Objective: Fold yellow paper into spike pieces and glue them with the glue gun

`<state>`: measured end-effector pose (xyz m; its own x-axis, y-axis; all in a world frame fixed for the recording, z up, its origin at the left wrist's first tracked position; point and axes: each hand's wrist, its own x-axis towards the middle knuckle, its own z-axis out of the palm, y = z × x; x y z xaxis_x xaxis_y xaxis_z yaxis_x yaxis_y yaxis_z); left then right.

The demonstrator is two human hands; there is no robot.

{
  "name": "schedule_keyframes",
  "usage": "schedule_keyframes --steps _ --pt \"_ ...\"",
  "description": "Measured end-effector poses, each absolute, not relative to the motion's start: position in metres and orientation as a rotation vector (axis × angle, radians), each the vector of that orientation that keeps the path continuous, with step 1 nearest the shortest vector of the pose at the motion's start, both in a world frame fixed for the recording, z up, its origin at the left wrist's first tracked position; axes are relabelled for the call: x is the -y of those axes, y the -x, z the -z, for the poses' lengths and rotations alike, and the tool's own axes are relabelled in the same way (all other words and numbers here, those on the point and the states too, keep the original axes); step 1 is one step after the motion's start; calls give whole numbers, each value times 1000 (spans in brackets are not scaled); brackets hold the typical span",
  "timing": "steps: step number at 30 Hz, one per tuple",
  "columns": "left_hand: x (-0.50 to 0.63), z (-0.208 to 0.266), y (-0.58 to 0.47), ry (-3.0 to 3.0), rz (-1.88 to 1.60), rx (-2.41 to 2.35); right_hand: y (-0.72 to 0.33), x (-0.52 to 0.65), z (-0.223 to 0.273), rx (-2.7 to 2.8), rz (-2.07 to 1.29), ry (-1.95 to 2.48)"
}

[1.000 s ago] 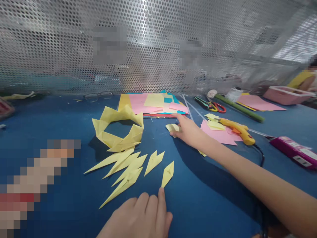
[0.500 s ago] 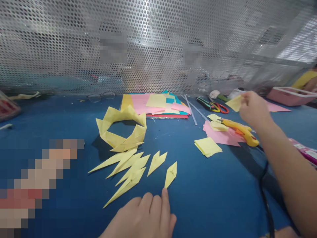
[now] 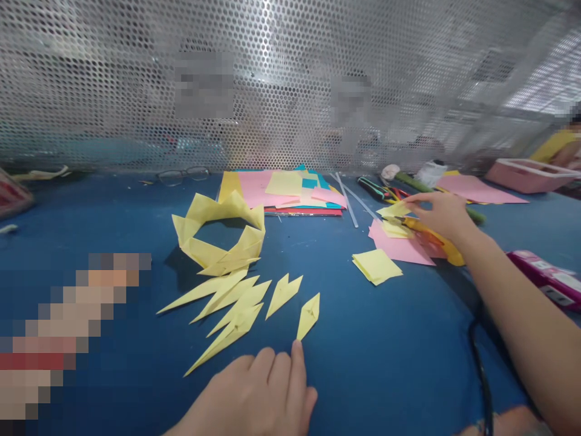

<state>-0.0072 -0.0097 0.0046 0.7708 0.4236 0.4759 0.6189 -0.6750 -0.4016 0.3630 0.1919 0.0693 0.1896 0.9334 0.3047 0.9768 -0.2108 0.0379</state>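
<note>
Yellow paper fills much of the head view, where our left hand (image 3: 265,387) rests palm down, loosely open and gripping nothing we can see, one fingertip at the lower point of a small kite-shaped piece (image 3: 310,315) on the blue table (image 3: 372,357), with other pointed pieces (image 3: 240,326) and a zigzag paper ring (image 3: 213,209) beyond it. Our right hand (image 3: 441,213) is partly open over the yellow glue gun (image 3: 424,229), its fingertips at a yellow slip (image 3: 394,209), though we cannot tell whether they pinch it; a square yellow stack (image 3: 377,266) lies near the pink paper (image 3: 406,249).
</note>
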Motion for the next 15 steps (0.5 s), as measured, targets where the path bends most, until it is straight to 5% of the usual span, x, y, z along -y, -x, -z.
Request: schedule_keyframes --steps 10,15 --pt "10 -6 7 2406 466 763 -332 -177 -88 1999 402 2017" --pt "11 -5 7 2399 492 789 -280 -149 -98 2407 -19 1569"
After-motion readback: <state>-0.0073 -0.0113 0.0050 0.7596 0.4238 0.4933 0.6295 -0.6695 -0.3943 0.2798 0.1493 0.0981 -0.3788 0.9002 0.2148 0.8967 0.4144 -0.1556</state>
